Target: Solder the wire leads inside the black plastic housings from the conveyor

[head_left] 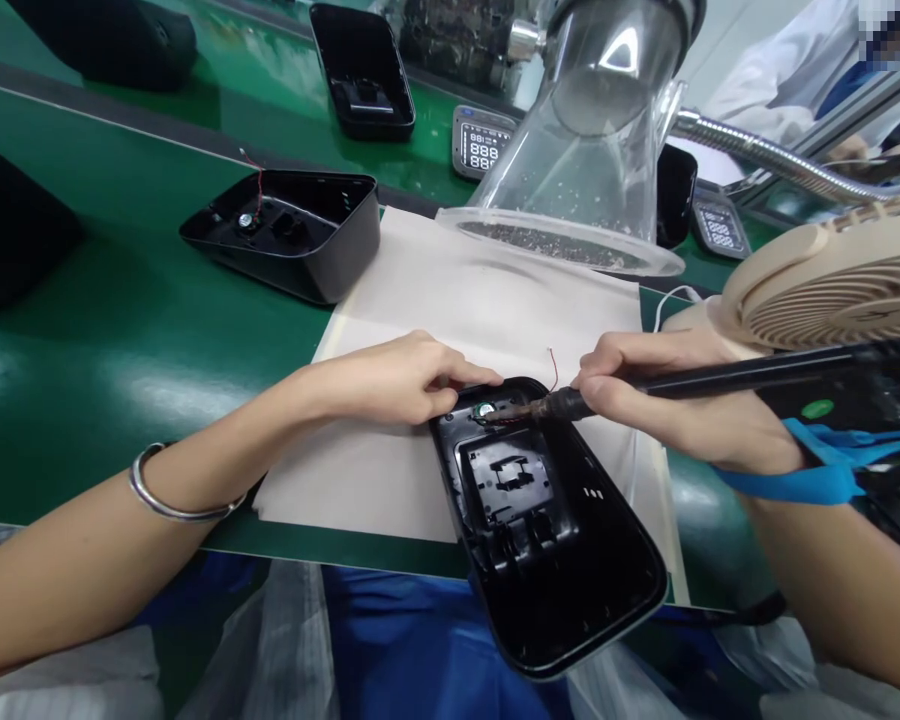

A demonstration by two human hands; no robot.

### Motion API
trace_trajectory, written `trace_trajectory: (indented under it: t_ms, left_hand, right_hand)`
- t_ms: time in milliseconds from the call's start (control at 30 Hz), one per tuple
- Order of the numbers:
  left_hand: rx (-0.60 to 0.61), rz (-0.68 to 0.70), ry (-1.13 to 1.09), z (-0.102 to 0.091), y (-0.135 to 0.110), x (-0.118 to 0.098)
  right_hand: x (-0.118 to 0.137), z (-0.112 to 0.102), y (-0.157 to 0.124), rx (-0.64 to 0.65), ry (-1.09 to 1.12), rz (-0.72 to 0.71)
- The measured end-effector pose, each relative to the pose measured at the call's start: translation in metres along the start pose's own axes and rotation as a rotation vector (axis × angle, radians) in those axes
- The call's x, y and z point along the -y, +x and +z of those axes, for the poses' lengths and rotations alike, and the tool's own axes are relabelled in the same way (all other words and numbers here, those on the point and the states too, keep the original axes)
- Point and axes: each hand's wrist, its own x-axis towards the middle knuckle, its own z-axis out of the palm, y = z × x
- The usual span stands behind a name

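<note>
A black plastic housing (pixel 562 560) lies open-side up on a beige mat (pixel 390 470), overhanging the bench's near edge. My left hand (pixel 397 378) rests on the housing's far left corner, fingers curled and pinching by a small round metal part (pixel 484 409). My right hand (pixel 667 400) is closed round a black soldering iron (pixel 727 376), its tip touching the spot beside that round part. A thin red wire (pixel 553 366) rises from there. A silver bangle (pixel 166 500) sits on my left wrist, a blue strap (pixel 810 470) on my right.
A second black housing (pixel 292 235) with a red wire sits at the mat's far left corner, a third (pixel 364 70) farther back on the green belt. A clear fume funnel (pixel 585 150) on a flexible metal hose hangs above the mat. A beige fan (pixel 832 280) stands right. Small displays (pixel 481 142) lie behind.
</note>
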Motion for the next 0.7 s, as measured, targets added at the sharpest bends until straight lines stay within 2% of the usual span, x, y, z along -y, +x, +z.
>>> trace_trajectory:
  t_ms: [133, 367, 700]
  left_hand:
    - [0.004, 0.016, 0.015, 0.0001, 0.0011, 0.0007]
    - [-0.002, 0.027, 0.03, -0.0011, -0.0004, -0.001]
    - [0.029, -0.047, 0.043, -0.0035, 0.0005, -0.0041]
  right_hand:
    - [-0.0038, -0.0007, -0.0024, 0.041, -0.006, -0.055]
    - [-0.0035, -0.0028, -0.0003, 0.111, -0.001, -0.054]
    - [0.0012, -0.0049, 0.0014, 0.126, -0.028, 0.109]
